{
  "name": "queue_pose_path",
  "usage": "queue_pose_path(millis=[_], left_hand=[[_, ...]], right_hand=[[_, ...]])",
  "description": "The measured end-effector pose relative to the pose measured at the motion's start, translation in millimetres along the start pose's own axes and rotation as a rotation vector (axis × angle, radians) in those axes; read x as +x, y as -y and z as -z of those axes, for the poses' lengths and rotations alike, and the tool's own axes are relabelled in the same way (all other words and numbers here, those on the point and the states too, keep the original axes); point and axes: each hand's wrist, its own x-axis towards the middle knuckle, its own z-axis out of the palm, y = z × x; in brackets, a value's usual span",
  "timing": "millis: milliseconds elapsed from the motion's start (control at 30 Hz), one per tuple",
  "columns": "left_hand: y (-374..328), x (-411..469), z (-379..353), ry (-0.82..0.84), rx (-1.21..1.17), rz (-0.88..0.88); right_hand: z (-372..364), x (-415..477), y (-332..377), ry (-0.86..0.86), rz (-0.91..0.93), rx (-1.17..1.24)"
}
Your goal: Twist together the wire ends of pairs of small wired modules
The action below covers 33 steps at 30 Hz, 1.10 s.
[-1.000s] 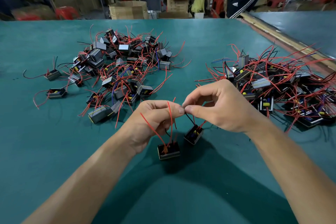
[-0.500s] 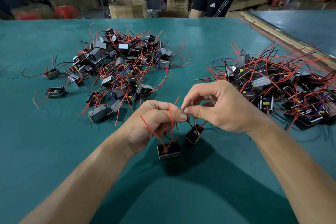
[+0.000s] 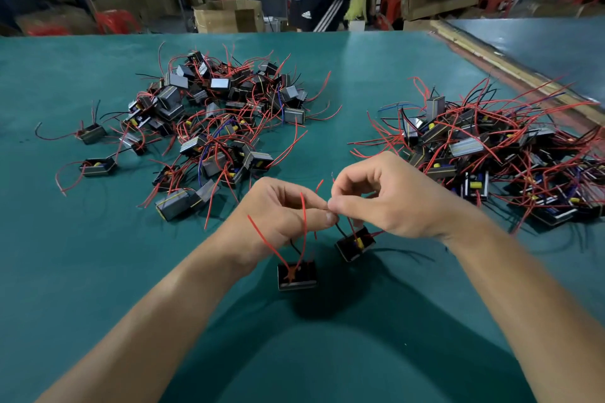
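Head view: mid-twist on one pair, seemingly. Left hand (image 3: 281, 216) and right hand (image 3: 393, 203) both pinching thin wire ends, hidden between meeting fingertips, just above two small black boxy wired modules (image 3: 297, 275) lying near centre on green table mat (image 3: 98, 271). Next, probably: rolling the joint tighter without slipping.

the counter (image 3: 98, 271) wears a smooth, matt teal mat. the near module (image 3: 297, 275) looks like black plastic with a slight gloss, its wires (image 3: 262, 235) in smooth red sheathing. far boxes (image 3: 229, 15) are matt brown cardboard.
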Motion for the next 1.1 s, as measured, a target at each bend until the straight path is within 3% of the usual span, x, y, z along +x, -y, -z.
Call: queue_pose_path(millis=[100, 233, 567, 900, 1100], left_hand=[[4.3, 1.4, -5.3, -0.139, 0.051, -0.139], [8.0, 1.9, -11.0, -0.211, 0.045, -0.201], [4.9, 0.0, -1.9, -0.083, -0.047, -0.027], [0.6, 0.3, 1.3, -0.030, -0.088, 0.113], [1.1, 1.4, -0.1, -0.064, -0.053, 0.093]], right_hand=[[-6.0, 4.1, -0.6, -0.094, -0.079, 0.042], [-10.8, 7.1, -3.4, -0.193, -0.141, 0.090], [-1.4, -0.7, 2.3, -0.106, 0.093, 0.009], [1.1, 0.9, 0.3, -0.076, 0.048, -0.039], [1.6, -0.4, 3.2, -0.058, 0.044, -0.178]])
